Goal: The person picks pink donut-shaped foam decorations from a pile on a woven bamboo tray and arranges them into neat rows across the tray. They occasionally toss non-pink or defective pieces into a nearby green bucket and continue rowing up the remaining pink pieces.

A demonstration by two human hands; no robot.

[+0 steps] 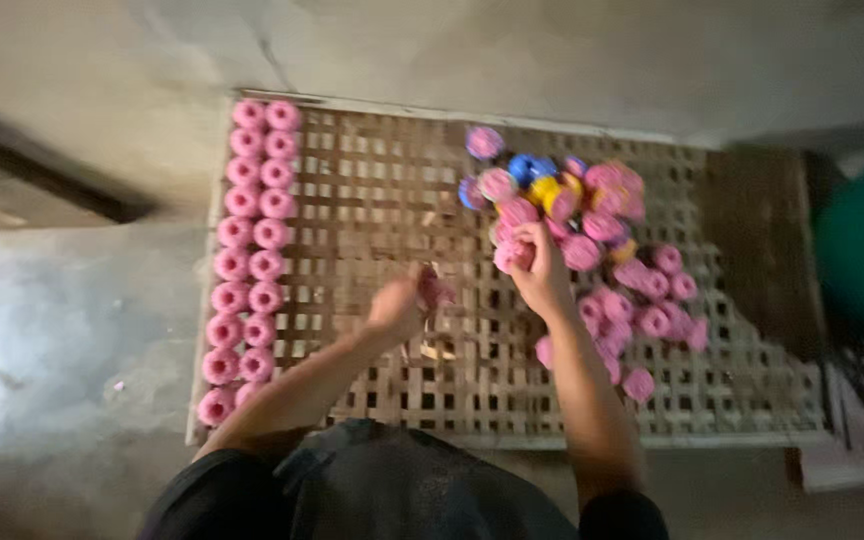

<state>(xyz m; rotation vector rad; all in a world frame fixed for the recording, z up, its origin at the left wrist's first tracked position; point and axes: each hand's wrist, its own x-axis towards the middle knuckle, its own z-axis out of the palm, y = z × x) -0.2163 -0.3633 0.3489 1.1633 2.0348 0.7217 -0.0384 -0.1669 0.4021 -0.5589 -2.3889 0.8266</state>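
Fingers (pixel 524 243) blurred, gripping a pink spool (pixel 508 258).

A small workshop: a bare grey floor (pixel 62 320), a wooden lattice rack (pixel 372 200), and rows of pink spools (pixel 252 250).

Rough woven wood lattice (pixel 382 200) under my hands; matt pink thread spools (pixel 252 260) at nine o'clock; dull concrete floor (pixel 62 310) around.
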